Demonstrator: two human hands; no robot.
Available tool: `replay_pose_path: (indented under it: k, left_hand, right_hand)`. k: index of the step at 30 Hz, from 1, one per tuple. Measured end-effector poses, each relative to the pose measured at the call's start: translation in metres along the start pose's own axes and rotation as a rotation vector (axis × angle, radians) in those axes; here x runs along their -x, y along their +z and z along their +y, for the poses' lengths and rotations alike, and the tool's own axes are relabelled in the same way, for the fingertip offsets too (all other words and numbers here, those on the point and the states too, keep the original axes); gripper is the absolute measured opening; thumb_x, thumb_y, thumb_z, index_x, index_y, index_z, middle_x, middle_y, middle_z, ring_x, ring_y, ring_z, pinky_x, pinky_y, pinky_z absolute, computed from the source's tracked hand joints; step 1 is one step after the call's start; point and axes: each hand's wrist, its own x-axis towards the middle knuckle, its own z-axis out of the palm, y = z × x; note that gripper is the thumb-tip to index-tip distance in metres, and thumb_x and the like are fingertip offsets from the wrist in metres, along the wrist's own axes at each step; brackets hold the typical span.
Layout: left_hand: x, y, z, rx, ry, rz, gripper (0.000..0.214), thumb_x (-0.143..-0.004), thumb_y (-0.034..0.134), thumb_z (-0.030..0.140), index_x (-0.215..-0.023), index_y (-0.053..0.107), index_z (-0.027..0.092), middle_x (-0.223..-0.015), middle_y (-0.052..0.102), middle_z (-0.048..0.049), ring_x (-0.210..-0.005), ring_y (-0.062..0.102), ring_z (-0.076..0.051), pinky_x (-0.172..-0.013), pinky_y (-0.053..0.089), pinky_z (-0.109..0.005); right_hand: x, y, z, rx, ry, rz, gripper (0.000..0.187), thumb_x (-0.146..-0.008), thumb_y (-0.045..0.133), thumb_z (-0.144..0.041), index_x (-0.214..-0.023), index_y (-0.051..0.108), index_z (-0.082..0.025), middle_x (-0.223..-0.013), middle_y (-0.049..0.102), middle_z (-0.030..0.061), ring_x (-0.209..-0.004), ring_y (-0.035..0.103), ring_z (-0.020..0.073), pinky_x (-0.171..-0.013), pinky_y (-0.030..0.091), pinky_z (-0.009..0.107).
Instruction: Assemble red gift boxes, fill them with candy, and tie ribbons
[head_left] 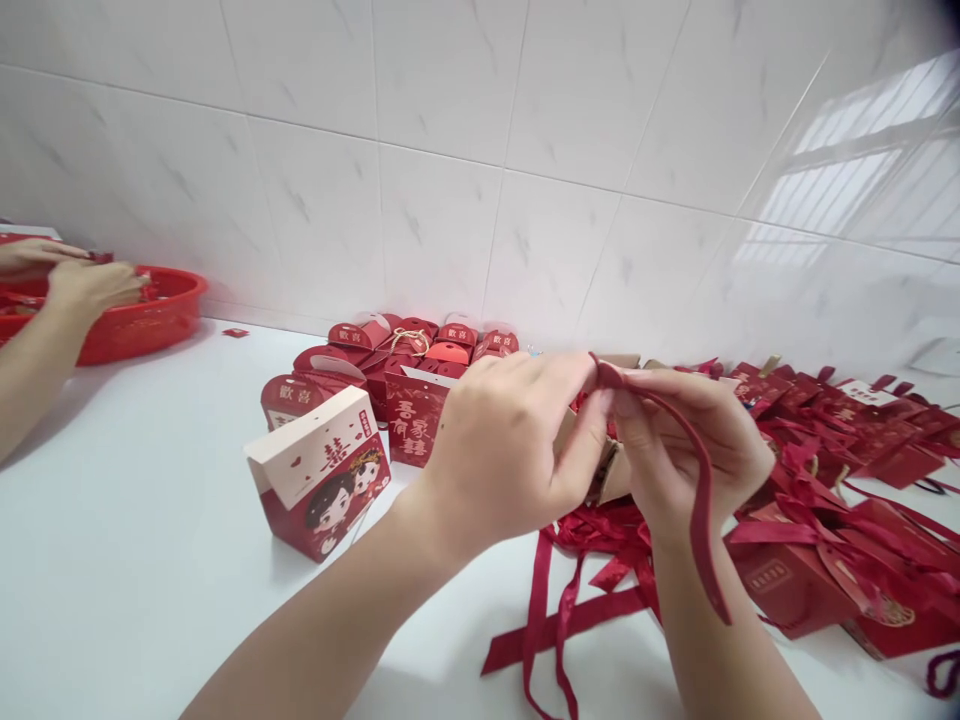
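Observation:
Pinched between the fingertips of my left hand (pixel 510 440) and my right hand (pixel 682 440) is a dark red strap (pixel 701 500), flat and narrow like a ribbon or handle. One end curls down past my right wrist; the part at the fingers is mostly hidden. Both hands are raised over the table. Left of my left hand stands a small red and cream gift box (pixel 322 475) with a cartoon couple on it. Behind it a red box (pixel 409 418) with gold characters is partly covered by my hand. Loose red ribbons (pixel 570 620) lie below.
Several red boxes (pixel 352 335) are grouped along the tiled wall (pixel 442 200). Many more red boxes with ribbons (pixel 802 570) crowd the right side. At far left another person's hands (pixel 90 285) work over a red basin (pixel 161 315). A small red packet (pixel 235 332) lies nearby.

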Motion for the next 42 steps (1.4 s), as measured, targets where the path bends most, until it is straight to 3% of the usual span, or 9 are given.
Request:
replay_pose_path:
  k: [3,9,15,21,25,29,36,42]
  left_hand:
    - [0.0,0.001,-0.002,-0.114,0.054,0.034,0.015,-0.086,0.047,0.02,-0.083,0.061,0.013,-0.063,0.061,-0.0003,-0.057,0.052,-0.013,-0.059,0.037,-0.029]
    - [0.001,0.001,0.0,-0.246,0.066,-0.038,0.027,-0.089,0.043,0.02,-0.064,0.053,0.016,-0.053,0.053,0.001,-0.05,0.046,-0.013,-0.055,0.032,-0.029]
    - [0.001,0.004,-0.001,-0.19,-0.018,-0.104,0.028,-0.089,0.043,0.018,-0.061,0.047,0.018,-0.05,0.046,0.0027,-0.047,0.041,-0.012,-0.054,0.032,-0.027]
    - [-0.001,-0.001,-0.001,-0.047,-0.092,-0.183,0.028,-0.089,0.043,0.017,-0.061,0.04,0.018,-0.05,0.039,0.0044,-0.047,0.035,-0.01,-0.051,0.027,-0.026]
    - [-0.002,-0.001,-0.001,0.074,-0.112,-0.193,0.026,-0.089,0.044,0.015,-0.063,0.04,0.017,-0.053,0.04,0.0047,-0.048,0.036,-0.009,-0.05,0.027,-0.025]
    - [-0.001,0.004,-0.003,0.202,-0.106,-0.128,0.021,-0.089,0.045,0.015,-0.068,0.048,0.016,-0.056,0.044,0.0041,-0.049,0.039,-0.008,-0.049,0.029,-0.023]
    - [0.001,0.012,-0.007,0.17,-0.069,-0.053,0.025,-0.088,0.046,0.016,-0.063,0.047,0.017,-0.052,0.041,0.0046,-0.047,0.037,-0.007,-0.046,0.03,-0.022]
    - [-0.001,0.012,-0.006,0.199,-0.116,-0.09,0.025,-0.089,0.045,0.02,-0.065,0.051,0.017,-0.052,0.049,0.003,-0.047,0.043,-0.009,-0.047,0.034,-0.022]
  right_hand:
    - [0.001,0.003,0.001,0.056,-0.057,0.026,0.045,-0.072,0.068,0.004,-0.106,0.069,-0.025,-0.096,0.074,0.0017,-0.084,0.07,0.0195,-0.071,0.06,0.033]
    - [0.006,0.008,0.003,0.086,-0.065,0.066,0.045,-0.07,0.07,0.002,-0.106,0.068,-0.024,-0.092,0.073,0.0008,-0.078,0.069,0.017,-0.064,0.058,0.03]
    - [0.001,-0.002,0.006,0.043,0.121,-0.151,0.032,-0.076,0.068,-0.008,-0.104,0.069,-0.024,-0.092,0.073,0.0021,-0.081,0.07,0.0185,-0.066,0.06,0.032]
    - [-0.007,-0.007,0.005,0.184,0.076,-0.235,0.021,-0.079,0.066,-0.011,-0.096,0.071,-0.023,-0.086,0.074,0.0008,-0.073,0.068,0.0151,-0.067,0.059,0.029]
    - [-0.007,-0.004,0.002,0.175,0.091,-0.226,0.017,-0.081,0.063,-0.011,-0.093,0.07,-0.021,-0.083,0.073,0.0011,-0.072,0.068,0.0142,-0.065,0.058,0.028]
    - [-0.001,0.002,0.003,0.169,0.116,-0.13,0.019,-0.08,0.063,-0.009,-0.093,0.069,-0.022,-0.08,0.072,-0.0011,-0.068,0.066,0.0122,-0.063,0.057,0.026]
    - [0.01,0.009,0.009,0.163,0.157,-0.021,0.015,-0.081,0.065,-0.016,-0.093,0.069,-0.024,-0.083,0.071,-0.002,-0.071,0.067,0.0129,-0.065,0.058,0.026]
    - [0.002,0.007,0.017,0.213,0.054,-0.073,0.02,-0.079,0.064,-0.012,-0.094,0.069,-0.025,-0.078,0.071,-0.0015,-0.065,0.065,0.0136,-0.06,0.056,0.028]
